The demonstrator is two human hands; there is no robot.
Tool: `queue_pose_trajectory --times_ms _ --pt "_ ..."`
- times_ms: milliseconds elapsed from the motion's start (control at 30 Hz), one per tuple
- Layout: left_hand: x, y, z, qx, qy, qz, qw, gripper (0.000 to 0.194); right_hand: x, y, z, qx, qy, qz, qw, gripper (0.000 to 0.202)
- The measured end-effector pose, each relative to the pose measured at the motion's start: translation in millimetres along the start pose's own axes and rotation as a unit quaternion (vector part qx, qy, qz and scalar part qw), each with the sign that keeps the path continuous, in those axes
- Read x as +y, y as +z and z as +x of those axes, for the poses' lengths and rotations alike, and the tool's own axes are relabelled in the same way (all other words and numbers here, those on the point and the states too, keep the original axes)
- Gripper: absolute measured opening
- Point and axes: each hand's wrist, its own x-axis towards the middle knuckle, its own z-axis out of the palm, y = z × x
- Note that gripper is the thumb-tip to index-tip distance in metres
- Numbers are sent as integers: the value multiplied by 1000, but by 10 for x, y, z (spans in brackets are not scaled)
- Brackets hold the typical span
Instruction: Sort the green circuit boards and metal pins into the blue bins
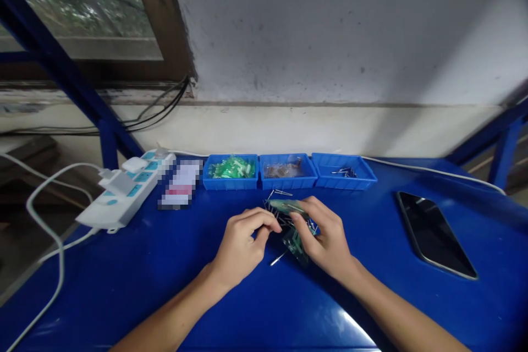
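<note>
Near the middle of the blue table, a pile of thin metal pins (282,220) lies between and under my hands. My right hand (324,231) pinches a small clear greenish plastic bag (289,207) above the pile. A second greenish bag (295,246) lies under that hand among the pins. At the pile's left edge is my left hand (247,239), thumb and forefinger curled close together; whatever they hold, if anything, is too small to make out. One loose pin (278,258) lies on the table just in front of the pile.
Behind the pile stand three blue trays: one with green bagged pieces (231,168), one with brownish bagged pieces (284,169), one with a few metal pins (345,171). A phone (436,235) lies right; a power strip (127,190) with white cables and a blurred card (180,185) are left.
</note>
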Motion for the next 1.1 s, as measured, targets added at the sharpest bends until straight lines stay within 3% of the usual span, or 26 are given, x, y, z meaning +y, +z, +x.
queue_pose_trajectory --times_ms 100,200,300,367,400,467,567,633,733,800,933,1100 --pt "-28 -28 18 25 -32 -17 999 29 -3 2 -4 3 -17 4 1000 24" --pt "-45 -35 38 21 -112 -102 988 28 24 -2 -14 22 -50 -18 998 32" --pt "-36 -26 48 -23 -190 -298 935 21 90 4 -39 34 -101 -74 992 44" --pt "-34 -18 44 -24 -210 -371 904 24 118 11 -58 31 -123 -98 987 50" --pt "-40 -16 39 -11 -210 -362 908 25 116 15 -64 22 -124 -103 987 52" --pt "-63 -15 28 36 -186 -272 943 20 70 21 -62 -3 -98 -94 991 51" --pt "-97 -14 4 90 -64 -73 991 19 -58 34 -22 -63 20 0 998 32" --pt "-97 7 -19 76 40 39 996 26 -118 54 11 -95 140 114 979 21" --pt "-63 71 -55 7 123 99 987 36 -92 93 43 -82 289 251 920 33" --pt "-41 111 -68 5 111 80 991 35 -11 97 56 -37 324 270 906 35" --pt "-45 111 -57 85 19 35 996 23 150 17 89 38 316 205 926 39" --pt "-61 59 -35 88 5 1 996 21 170 -25 109 45 291 176 939 36"
